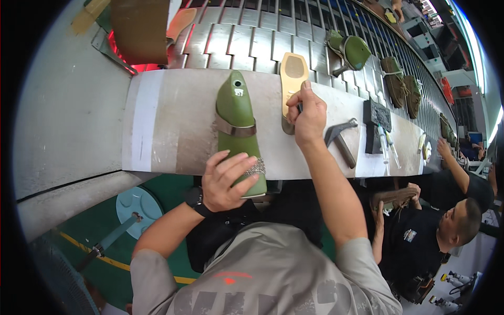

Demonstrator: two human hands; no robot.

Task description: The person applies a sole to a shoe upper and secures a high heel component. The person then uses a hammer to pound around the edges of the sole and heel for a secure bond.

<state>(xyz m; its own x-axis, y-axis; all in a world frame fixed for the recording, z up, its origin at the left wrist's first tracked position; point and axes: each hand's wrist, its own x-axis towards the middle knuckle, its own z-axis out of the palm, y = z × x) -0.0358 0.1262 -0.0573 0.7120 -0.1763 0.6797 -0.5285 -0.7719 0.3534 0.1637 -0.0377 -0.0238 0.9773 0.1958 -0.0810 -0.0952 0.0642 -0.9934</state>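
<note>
Hands on shoe parts at the workbench [173, 131]

Left hand [227, 181] clamps the green plastic shoe last [236, 113] steady; right hand [308, 118] pinches the tan flat insole [293, 79] to lift it.

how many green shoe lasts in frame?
2 clearly: one green last on the bench under the left hand, one on the conveyor upper right. Darker shoes sit further along the conveyor; more lasts may be hidden there.

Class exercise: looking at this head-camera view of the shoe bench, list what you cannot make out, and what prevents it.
- Heel end of the green shoe last: covered by the left hand.
- What the right hand pinches at the tan insole: hidden by its fingers.
- Items past the hammer, far right: too small, bent by fisheye.
</note>
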